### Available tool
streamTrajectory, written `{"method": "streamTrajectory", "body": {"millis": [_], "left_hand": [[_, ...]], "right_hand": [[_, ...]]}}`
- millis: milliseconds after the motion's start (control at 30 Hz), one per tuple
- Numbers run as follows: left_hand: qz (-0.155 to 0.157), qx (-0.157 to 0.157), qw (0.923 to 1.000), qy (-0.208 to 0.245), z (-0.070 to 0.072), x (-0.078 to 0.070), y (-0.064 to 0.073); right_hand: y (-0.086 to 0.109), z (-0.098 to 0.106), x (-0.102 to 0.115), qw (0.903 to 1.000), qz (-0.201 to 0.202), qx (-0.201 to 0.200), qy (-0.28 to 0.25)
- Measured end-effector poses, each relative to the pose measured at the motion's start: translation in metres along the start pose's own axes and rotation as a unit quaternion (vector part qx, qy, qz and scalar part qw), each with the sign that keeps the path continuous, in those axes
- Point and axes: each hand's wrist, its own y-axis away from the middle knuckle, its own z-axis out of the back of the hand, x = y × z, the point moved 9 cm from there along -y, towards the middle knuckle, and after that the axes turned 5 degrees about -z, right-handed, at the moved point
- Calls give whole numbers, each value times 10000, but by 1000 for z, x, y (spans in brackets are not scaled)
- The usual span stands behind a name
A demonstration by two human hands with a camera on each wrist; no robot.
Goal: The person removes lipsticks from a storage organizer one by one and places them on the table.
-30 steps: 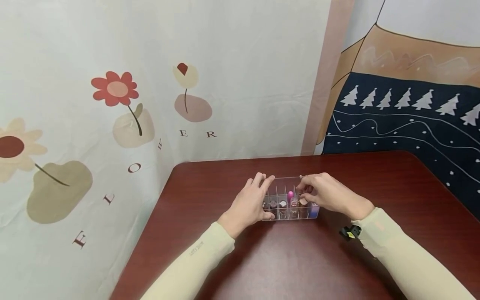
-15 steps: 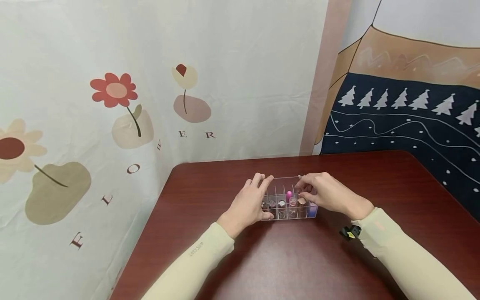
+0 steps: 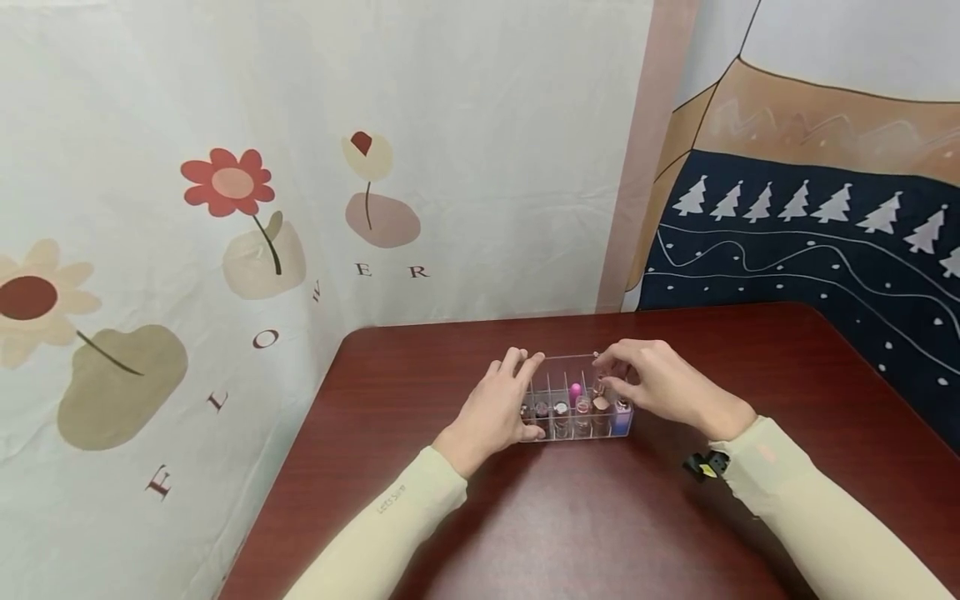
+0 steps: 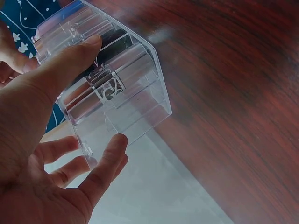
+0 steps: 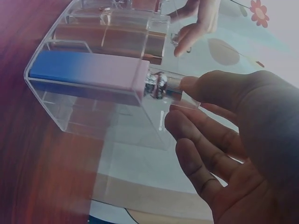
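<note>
A clear plastic lipstick organizer [image 3: 557,383] with upright dividers stands on the table, its front slots holding several lipsticks. My left hand [image 3: 491,408] grips its left end, thumb across the front wall and fingers spread around the side and back. My right hand [image 3: 667,387] is over the right end. Between its thumb and fingertips it pinches the end of a small tube with a silver collar and clear cap [image 5: 161,85], which looks like a lipstick; its lower part is hidden. A blue-to-pink lipstick [image 5: 88,70] fills the rightmost front slot, with a copper-brown lipstick [image 5: 103,39] beside it.
The organizer rests on a dark red wooden table [image 3: 585,517]. A bright pink rounded top [image 3: 575,392] rises from the back row. Behind the table hang a flower-print curtain [image 3: 487,167] and a navy cloth with white trees [image 3: 795,242].
My right hand has lifted slightly and shifted right relative to the organizer, so more of the clear-capped tube and the blue-to-pink lipstick shows. My left hand stays on the organizer.
</note>
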Motion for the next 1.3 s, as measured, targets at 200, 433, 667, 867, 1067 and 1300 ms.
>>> {"method": "streamTrajectory", "body": {"millis": [200, 433, 667, 867, 1067, 1300], "left_hand": [[-18, -32, 10000, -21, 3, -1, -1], [-8, -59, 10000, -22, 2, 0, -2], [43, 11, 10000, -40, -1, 1, -2], [7, -9, 10000, -69, 2, 0, -2], [-2, -5, 10000, -49, 3, 0, -2], [5, 67, 10000, -12, 1, -3, 0]], "right_hand": [[0, 11, 3, 9996, 70, -268, 76], [2, 24, 2, 9983, 113, -570, 59], [5, 40, 4, 9955, 200, -918, 101], [9, 52, 3, 9923, 257, -1203, 135], [12, 63, -2, 9907, 157, -1330, 235], [17, 72, -14, 9892, -3, -1435, 314]]}}
